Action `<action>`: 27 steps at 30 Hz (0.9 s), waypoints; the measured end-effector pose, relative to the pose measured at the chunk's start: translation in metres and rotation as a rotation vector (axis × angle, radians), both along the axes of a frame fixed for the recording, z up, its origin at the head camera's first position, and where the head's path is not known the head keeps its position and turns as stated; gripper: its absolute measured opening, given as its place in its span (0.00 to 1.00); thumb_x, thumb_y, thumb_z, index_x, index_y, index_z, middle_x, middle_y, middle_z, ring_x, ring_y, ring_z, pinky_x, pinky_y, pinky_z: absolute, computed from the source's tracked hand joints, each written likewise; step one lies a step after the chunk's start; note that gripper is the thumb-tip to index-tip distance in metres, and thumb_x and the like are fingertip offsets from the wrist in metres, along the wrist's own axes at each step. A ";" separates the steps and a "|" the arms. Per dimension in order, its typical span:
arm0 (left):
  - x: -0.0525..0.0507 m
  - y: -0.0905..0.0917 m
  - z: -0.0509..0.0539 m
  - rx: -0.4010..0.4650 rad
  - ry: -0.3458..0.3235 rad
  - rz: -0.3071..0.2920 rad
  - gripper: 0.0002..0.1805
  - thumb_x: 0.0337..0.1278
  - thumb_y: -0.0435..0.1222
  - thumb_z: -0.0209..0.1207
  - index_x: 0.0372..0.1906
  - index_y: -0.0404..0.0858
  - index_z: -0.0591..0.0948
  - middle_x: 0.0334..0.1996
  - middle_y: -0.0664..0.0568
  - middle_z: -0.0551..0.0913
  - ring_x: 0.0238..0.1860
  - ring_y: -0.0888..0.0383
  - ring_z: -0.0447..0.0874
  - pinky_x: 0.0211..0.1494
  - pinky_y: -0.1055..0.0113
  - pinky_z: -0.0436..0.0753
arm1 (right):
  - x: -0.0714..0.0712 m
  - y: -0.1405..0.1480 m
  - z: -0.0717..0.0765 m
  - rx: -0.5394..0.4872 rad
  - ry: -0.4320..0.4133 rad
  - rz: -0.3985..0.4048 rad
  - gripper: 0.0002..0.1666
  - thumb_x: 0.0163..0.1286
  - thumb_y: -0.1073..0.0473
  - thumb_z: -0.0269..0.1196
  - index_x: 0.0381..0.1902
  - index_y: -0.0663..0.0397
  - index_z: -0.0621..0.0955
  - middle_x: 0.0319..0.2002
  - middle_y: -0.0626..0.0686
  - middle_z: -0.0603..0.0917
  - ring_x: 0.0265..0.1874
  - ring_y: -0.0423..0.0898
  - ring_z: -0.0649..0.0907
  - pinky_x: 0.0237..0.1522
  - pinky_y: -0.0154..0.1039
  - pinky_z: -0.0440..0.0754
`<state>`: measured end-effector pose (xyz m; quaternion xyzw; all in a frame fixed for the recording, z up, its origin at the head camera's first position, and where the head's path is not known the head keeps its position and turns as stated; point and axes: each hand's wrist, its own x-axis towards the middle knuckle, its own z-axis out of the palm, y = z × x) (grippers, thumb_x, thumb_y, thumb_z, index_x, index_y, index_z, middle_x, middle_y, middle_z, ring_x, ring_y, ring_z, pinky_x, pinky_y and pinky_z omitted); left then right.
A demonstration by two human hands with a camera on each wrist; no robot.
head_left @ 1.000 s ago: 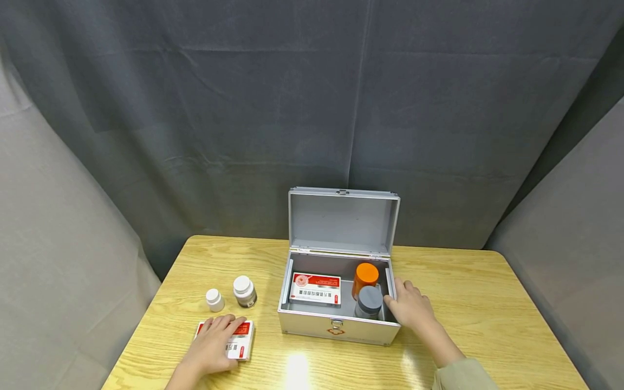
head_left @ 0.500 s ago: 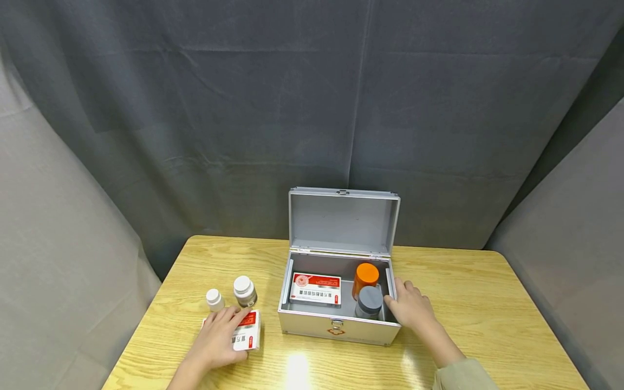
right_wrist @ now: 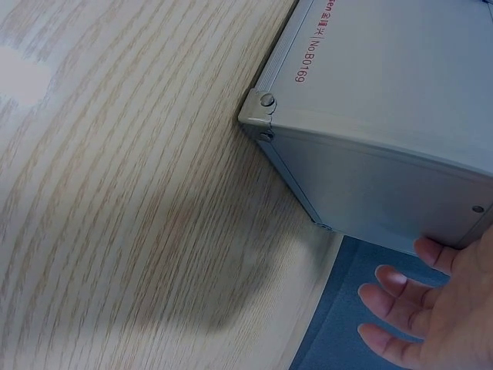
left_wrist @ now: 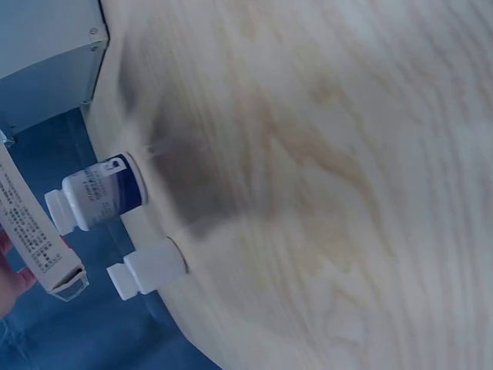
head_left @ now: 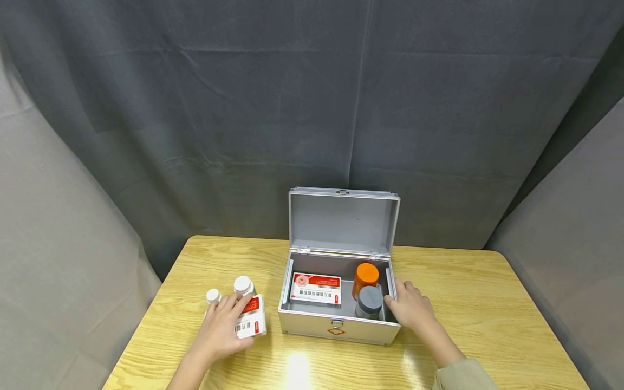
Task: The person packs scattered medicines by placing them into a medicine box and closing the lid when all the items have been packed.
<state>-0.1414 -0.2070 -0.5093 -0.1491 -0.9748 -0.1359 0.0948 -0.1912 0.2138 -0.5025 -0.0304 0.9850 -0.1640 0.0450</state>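
Observation:
My left hand point(head_left: 219, 330) grips a white and red medicine box point(head_left: 252, 326), thumb on the near side and fingers over the far side. In the left wrist view that box point(left_wrist: 32, 225) is held above the table, tilted. Two white-capped pill bottles, a larger one point(left_wrist: 104, 189) and a smaller one point(left_wrist: 156, 264), stand just beyond it. My right hand point(head_left: 411, 307) holds the right wall of an aluminium first-aid case point(head_left: 307, 327), thumb over the rim; in the right wrist view one fingertip touches the outer wall and the other fingers stand away.
The case's lid point(head_left: 343, 222) is up. Inside lie another red and white medicine box point(head_left: 316, 290) at the left, and an orange bottle point(head_left: 366, 276) and a grey-lidded jar point(head_left: 369, 301) at the right. A dark curtain point(head_left: 234, 135) hangs behind the wooden table point(head_left: 463, 303).
My left hand has lifted the medicine box and carried it forward and to the right, and it now partly covers the two pill bottles in the head view. My right hand has stayed put.

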 end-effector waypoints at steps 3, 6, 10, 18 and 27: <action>-0.002 0.004 0.005 -0.003 0.023 0.005 0.49 0.17 0.53 0.62 0.61 0.46 0.70 0.53 0.52 0.72 0.52 0.52 0.69 0.56 0.48 0.65 | 0.000 0.000 0.000 -0.001 -0.002 0.000 0.36 0.64 0.48 0.49 0.62 0.69 0.61 0.54 0.74 0.67 0.51 0.70 0.70 0.47 0.68 0.65; -0.004 0.009 0.009 0.009 0.044 0.003 0.48 0.17 0.53 0.62 0.61 0.46 0.70 0.51 0.53 0.72 0.50 0.54 0.69 0.54 0.50 0.65 | 0.000 0.000 0.000 -0.004 -0.003 -0.003 0.37 0.64 0.48 0.49 0.62 0.70 0.61 0.55 0.74 0.67 0.52 0.70 0.69 0.47 0.68 0.65; -0.007 0.015 0.014 0.025 0.057 -0.001 0.48 0.17 0.53 0.62 0.60 0.46 0.70 0.50 0.53 0.72 0.49 0.54 0.69 0.50 0.53 0.66 | 0.000 0.000 0.000 -0.004 -0.002 -0.002 0.37 0.64 0.48 0.49 0.63 0.69 0.61 0.54 0.74 0.67 0.52 0.70 0.69 0.47 0.68 0.65; -0.013 0.027 0.021 0.021 0.026 -0.016 0.48 0.18 0.54 0.61 0.61 0.47 0.70 0.50 0.53 0.71 0.51 0.54 0.68 0.53 0.53 0.66 | 0.000 0.000 -0.001 -0.003 0.006 0.004 0.36 0.64 0.48 0.50 0.62 0.69 0.62 0.53 0.74 0.68 0.50 0.70 0.71 0.45 0.68 0.67; -0.022 0.045 0.028 0.021 0.030 -0.029 0.47 0.19 0.55 0.61 0.61 0.48 0.70 0.50 0.53 0.72 0.50 0.55 0.68 0.51 0.57 0.65 | -0.002 0.000 -0.001 -0.011 0.005 -0.002 0.36 0.64 0.48 0.49 0.62 0.69 0.61 0.54 0.74 0.67 0.51 0.70 0.70 0.46 0.68 0.66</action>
